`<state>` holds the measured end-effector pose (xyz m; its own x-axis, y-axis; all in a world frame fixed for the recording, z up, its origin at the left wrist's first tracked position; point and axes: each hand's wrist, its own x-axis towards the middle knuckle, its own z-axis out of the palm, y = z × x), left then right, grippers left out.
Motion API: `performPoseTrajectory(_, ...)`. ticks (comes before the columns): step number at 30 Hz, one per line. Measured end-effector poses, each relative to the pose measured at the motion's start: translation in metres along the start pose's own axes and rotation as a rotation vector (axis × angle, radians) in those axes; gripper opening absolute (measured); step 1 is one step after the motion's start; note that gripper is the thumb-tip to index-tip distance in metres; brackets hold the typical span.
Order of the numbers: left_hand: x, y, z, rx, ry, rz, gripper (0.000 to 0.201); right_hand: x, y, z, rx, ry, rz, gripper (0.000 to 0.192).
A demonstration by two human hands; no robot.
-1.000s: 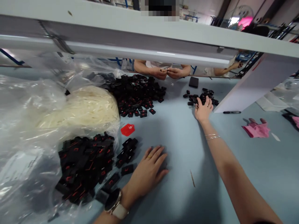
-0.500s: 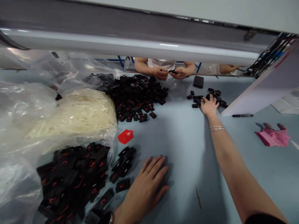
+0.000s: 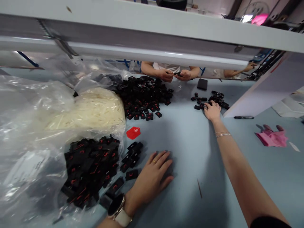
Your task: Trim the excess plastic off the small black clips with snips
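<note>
Here two hands: right hand (image 3: 212,110) on black pieces (image 3: 217,97), left hand (image 3: 152,177) flat.

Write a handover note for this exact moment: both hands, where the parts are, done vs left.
Left hand: flat on the table, open, holding nothing, beside the near pile of black parts.
Right hand: stretched out, fingers on the small far pile; grip unclear.
Done: nothing gathered by the right hand that shows.
Left: the far pile lies scattered; the big middle pile is untouched by either hand.
</note>
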<state>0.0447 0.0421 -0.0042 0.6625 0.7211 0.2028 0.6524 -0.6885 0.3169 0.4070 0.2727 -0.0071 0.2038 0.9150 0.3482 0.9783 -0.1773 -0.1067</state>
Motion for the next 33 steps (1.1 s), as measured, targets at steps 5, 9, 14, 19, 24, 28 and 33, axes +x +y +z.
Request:
performPoseTrajectory(5,0.001,-0.004,0.002,-0.031,0.006,-0.015,0.036,-0.022,0.002,-0.01,-0.017,-0.032,-0.097,0.036)
performPoseTrajectory(9,0.001,-0.008,0.007,-0.048,0.081,-0.064,0.035,-0.044,0.002,-0.02,-0.023,-0.075,-0.159,0.036)
performPoseTrajectory(14,0.002,-0.017,0.015,-0.094,0.252,-0.195,0.031,-0.083,-0.005,-0.038,0.006,-0.109,-0.252,0.036)
performPoseTrajectory(19,0.001,-0.032,0.02,-0.113,0.334,-0.26,0.033,-0.132,-0.013,-0.061,0.038,-0.16,-0.377,0.035)
performPoseTrajectory(24,0.002,-0.04,0.023,-0.065,0.357,-0.301,0.037,-0.193,-0.029,-0.083,0.084,-0.202,-0.498,0.033)
performPoseTrajectory(28,0.004,-0.039,0.024,-0.056,0.366,-0.273,0.037,-0.228,-0.053,-0.09,0.128,-0.229,-0.628,0.035)
performPoseTrajectory(33,0.003,-0.033,0.022,-0.017,0.353,-0.234,0.035,-0.239,-0.068,-0.089,0.227,-0.164,-0.722,0.036)
